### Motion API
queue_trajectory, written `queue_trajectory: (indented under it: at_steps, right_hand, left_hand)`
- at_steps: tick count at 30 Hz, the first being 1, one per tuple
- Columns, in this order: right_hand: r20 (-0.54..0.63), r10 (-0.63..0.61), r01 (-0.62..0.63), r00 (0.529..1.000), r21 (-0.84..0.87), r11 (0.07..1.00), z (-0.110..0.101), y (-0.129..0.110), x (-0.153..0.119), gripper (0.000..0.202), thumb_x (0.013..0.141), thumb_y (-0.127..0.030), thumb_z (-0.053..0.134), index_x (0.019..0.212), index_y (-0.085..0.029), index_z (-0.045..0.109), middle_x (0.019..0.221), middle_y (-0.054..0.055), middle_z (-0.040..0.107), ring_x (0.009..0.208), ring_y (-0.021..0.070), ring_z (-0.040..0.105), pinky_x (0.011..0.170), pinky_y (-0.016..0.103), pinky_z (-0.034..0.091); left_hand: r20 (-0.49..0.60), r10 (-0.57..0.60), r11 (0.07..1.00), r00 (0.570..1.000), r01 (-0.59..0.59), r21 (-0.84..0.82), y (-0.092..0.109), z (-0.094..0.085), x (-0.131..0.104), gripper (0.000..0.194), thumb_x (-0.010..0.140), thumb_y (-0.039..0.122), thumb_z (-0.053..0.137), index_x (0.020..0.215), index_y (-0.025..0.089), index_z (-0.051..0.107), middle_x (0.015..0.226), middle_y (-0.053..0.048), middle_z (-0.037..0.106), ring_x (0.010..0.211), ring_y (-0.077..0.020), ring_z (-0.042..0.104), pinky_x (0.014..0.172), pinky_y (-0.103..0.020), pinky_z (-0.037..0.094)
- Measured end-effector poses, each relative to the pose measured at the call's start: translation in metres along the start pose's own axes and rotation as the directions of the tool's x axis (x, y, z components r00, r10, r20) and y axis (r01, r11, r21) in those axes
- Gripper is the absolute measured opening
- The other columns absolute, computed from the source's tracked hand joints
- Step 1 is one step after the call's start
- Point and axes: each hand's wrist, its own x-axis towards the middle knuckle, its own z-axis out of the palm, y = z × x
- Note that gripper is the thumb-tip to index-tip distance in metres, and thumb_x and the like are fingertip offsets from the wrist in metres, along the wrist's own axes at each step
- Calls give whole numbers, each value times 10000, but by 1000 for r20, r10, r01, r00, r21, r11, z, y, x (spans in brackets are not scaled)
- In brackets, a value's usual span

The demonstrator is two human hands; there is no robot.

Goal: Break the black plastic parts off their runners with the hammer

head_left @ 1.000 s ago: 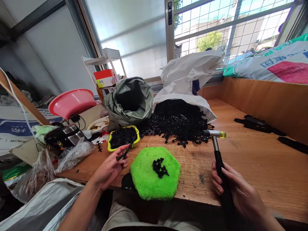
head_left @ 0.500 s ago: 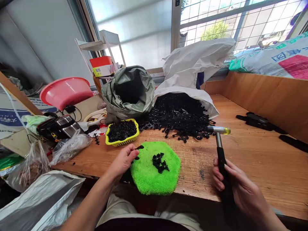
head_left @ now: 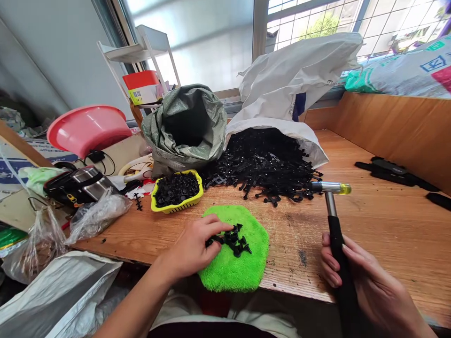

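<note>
Bright green plush: a soft-looking pad (head_left: 239, 279) lies at the near edge of the wooden desk (head_left: 292, 220), small black parts (head_left: 237, 244) bunched on its middle. Left hand (head_left: 192, 246) is over the pad's left half, thumb and fingers pinching a black piece (head_left: 215, 239), the forefinger reaching to the bunch; whether its tip touches is hard to tell. Parts look like moulded plastic: light, fairly stiff, probably a bit slick, unlikely to bruise, though thin stems might snap. Best hold, I judge, is a thumb-and-finger pinch on the stem, clear of the flared ends. Right hand (head_left: 373, 281) is wrapped around the black grip of a hammer (head_left: 336, 239), held right of the pad, its head raised, yellow-tipped at one end. Metal head and shaft suggest a top-heavy tool; the grip seems the sure place to hold. Yellow basket (head_left: 179, 207) of similar parts stands beyond the pad, left; a larger black heap (head_left: 260, 162) spills from a white sack (head_left: 282, 89).
</note>
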Motion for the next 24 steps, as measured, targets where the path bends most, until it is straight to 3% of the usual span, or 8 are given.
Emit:
queue_trajectory:
  at_steps: [3,9,12,16,20,24]
  right_hand:
    - [-30,7,-7,1000,-8,1000,1,-1,0,199,619,-383,694,757,-246,649,553,10,494,442,123,445,412,229,398]
    - [-51,26,-26,998,-15,1000,1,0,2,232,581,-404,712,745,-251,652,551,12,488,428,128,439,384,233,384]
    - [-66,34,-36,997,-21,999,1,0,3,235,576,-400,717,745,-251,651,557,16,493,430,131,437,379,237,387]
    - [-47,16,-17,999,-16,1000,-1,0,2,230,584,-376,717,754,-240,645,560,17,494,437,132,436,388,238,391]
    - [33,-1,0,999,8,1000,-1,0,-1,165,682,-354,653,795,-235,634,578,11,491,456,131,439,418,241,395]
    - [67,-17,16,998,14,1000,-1,2,-1,146,723,-346,617,814,-233,626,584,5,491,462,128,443,416,236,384]
  left_hand:
    - [86,119,988,989,-126,87,-8,5,-5,475,689,53,449,1089,233,631,1004,-57,608,879,-177,569,785,-302,439]
    - [-26,181,979,983,-178,99,-23,0,-28,449,682,22,439,1008,228,668,922,-56,623,827,-159,581,732,-282,464]
    - [-103,109,994,989,-107,21,-24,-3,-35,384,703,34,464,983,204,663,911,-59,621,826,-150,587,723,-261,470]
    - [-240,-45,996,970,26,-81,-20,2,-23,218,752,93,508,879,173,666,836,-53,630,773,-143,589,690,-246,462]
    - [-165,-135,986,977,116,-119,-12,9,0,149,786,227,550,819,164,681,773,-49,635,720,-146,584,667,-253,447]
    - [-85,-147,988,985,143,-54,-6,14,7,128,754,227,580,789,184,695,785,-49,637,730,-164,580,661,-266,432]
